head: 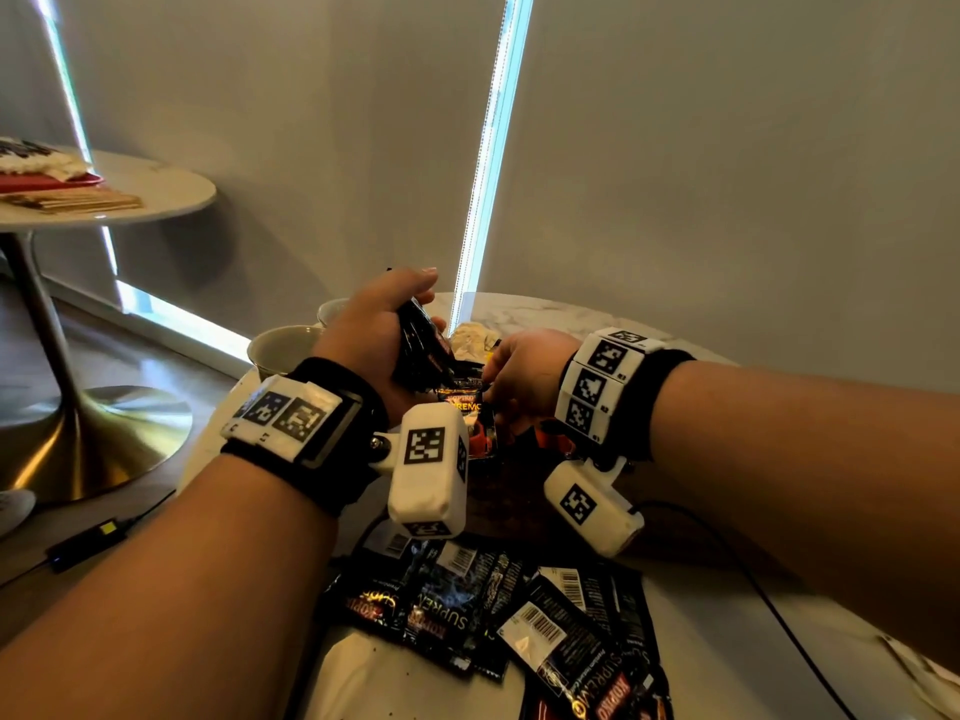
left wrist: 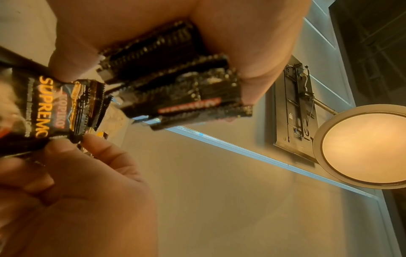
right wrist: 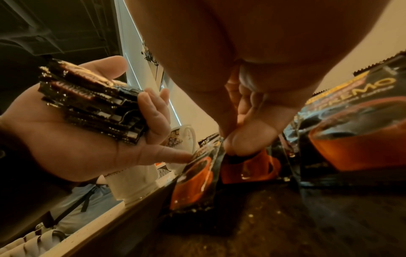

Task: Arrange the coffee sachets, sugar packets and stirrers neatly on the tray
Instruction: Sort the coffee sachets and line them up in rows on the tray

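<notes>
My left hand point(head: 415, 309) grips a stack of black coffee sachets point(head: 418, 350) on edge above the far side of the dark woven tray point(head: 506, 504). The stack point(right wrist: 92, 104) lies across the palm, and the little finger touches a sachet standing in the tray. My right hand point(head: 491, 379) pinches the top edge of an upright Supremo sachet point(head: 462, 405); the left wrist view shows that same pinched sachet point(left wrist: 41, 111). Two more sachets point(right wrist: 351, 135) stand beside it on the tray floor point(right wrist: 285, 219). No stirrers are visible.
Several loose coffee sachets point(head: 493, 615) lie scattered on the white table in front of the tray. Two cups point(head: 283, 345) stand at the tray's far left. Pale crumpled packets point(head: 470, 337) lie beyond the hands. A black cable point(head: 753, 579) runs along the right.
</notes>
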Available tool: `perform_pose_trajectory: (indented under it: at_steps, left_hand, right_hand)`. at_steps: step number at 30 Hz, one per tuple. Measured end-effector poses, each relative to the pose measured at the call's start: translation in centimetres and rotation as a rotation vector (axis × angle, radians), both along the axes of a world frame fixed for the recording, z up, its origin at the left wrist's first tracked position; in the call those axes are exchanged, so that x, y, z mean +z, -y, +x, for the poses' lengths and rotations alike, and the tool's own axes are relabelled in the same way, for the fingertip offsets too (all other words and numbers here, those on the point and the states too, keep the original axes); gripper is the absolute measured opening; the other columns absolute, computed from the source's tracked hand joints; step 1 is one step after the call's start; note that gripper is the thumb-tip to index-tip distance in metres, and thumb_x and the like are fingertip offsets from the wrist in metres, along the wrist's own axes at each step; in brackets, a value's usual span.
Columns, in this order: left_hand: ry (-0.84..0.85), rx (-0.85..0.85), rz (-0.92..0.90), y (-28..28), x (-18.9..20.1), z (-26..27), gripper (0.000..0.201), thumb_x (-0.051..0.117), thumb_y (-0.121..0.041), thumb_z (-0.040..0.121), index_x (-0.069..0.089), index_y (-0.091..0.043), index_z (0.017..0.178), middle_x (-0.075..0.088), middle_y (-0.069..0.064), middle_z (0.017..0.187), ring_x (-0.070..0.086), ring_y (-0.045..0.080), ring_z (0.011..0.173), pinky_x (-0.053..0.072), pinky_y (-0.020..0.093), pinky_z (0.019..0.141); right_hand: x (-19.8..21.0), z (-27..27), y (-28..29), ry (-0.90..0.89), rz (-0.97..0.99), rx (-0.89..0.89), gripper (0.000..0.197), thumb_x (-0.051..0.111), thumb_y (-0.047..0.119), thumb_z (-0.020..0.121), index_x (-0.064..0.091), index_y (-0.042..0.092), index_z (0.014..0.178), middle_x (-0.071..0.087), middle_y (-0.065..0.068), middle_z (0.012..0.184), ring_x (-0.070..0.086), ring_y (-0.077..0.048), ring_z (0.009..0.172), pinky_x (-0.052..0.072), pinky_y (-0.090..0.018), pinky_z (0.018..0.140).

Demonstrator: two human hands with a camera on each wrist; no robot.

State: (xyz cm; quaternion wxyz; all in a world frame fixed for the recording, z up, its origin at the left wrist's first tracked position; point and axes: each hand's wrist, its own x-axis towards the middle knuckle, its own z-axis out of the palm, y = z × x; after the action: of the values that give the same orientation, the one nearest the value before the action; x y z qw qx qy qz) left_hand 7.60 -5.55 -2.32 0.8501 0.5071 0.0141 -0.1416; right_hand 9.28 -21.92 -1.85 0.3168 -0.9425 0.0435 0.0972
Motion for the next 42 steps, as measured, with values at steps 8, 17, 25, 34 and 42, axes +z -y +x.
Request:
perform_pose_trajectory:
  at_steps: [8, 17, 25, 34, 42]
  left_hand:
    - [0.01, -0.014, 0.021, -0.1, 0.2, -0.1, 0.035, 0.062, -0.044, 0.09, 0.056, -0.018, 0.113, 0.051, 0.004, 0.093, 0.053, 0.018, 0.079, 0.047, 0.037, 0.067]
    - [0.065, 0.071, -0.065, 0.0, 0.0, 0.1, 0.036, 0.063, -0.044, 0.092, 0.054, -0.015, 0.111, 0.051, 0.004, 0.08, 0.056, 0.015, 0.06, 0.053, 0.026, 0.051]
    - [0.081, -0.141, -0.044, 0.3, 0.5, -0.2, 0.054, 0.048, -0.057, 0.096, 0.047, -0.019, 0.134, 0.068, 0.01, 0.114, 0.071, 0.038, 0.098, 0.06, 0.059, 0.066]
    - [0.187, -0.393, 0.001, 1.4, -0.3, -1.1, 0.067, 0.04, -0.063, 0.096, 0.077, -0.008, 0.101, 0.072, 0.021, 0.105, 0.071, 0.034, 0.096, 0.054, 0.047, 0.091]
    - [0.082, -0.395, -0.208, 1.7, -0.1, -1.6, 0.042, 0.034, -0.028, 0.098, 0.065, -0.001, 0.105, 0.071, 0.019, 0.088, 0.072, 0.031, 0.068, 0.057, 0.035, 0.053]
  right_hand:
    - [-0.2, 0.0, 0.1, 0.0, -0.09, 0.028, 0.027, 0.061, 0.006, 0.092, 0.065, 0.001, 0.118, 0.075, -0.012, 0.092, 0.076, -0.022, 0.071, 0.064, -0.042, 0.069]
    - [0.7, -0.8, 1.1, 0.039, -0.206, 0.056, 0.024, 0.07, 0.01, 0.084, 0.068, 0.009, 0.108, 0.076, -0.01, 0.096, 0.076, -0.024, 0.079, 0.063, -0.043, 0.073]
    - [3.9, -4.8, 2.5, 0.345, 0.074, 0.234, 0.054, 0.082, 0.042, 0.074, 0.051, 0.038, 0.119, 0.057, 0.008, 0.119, 0.059, -0.01, 0.107, 0.055, -0.035, 0.091]
    - [4.5, -7.8, 1.0, 0.458, 0.007, 0.542, 0.054, 0.093, 0.033, 0.061, 0.052, 0.02, 0.094, 0.058, -0.005, 0.125, 0.061, -0.022, 0.112, 0.057, -0.044, 0.093]
    - [4.1, -7.3, 1.6, 0.508, 0.073, 0.454, 0.047, 0.091, 0.015, 0.063, 0.05, 0.019, 0.086, 0.066, -0.004, 0.101, 0.071, -0.017, 0.084, 0.063, -0.036, 0.068]
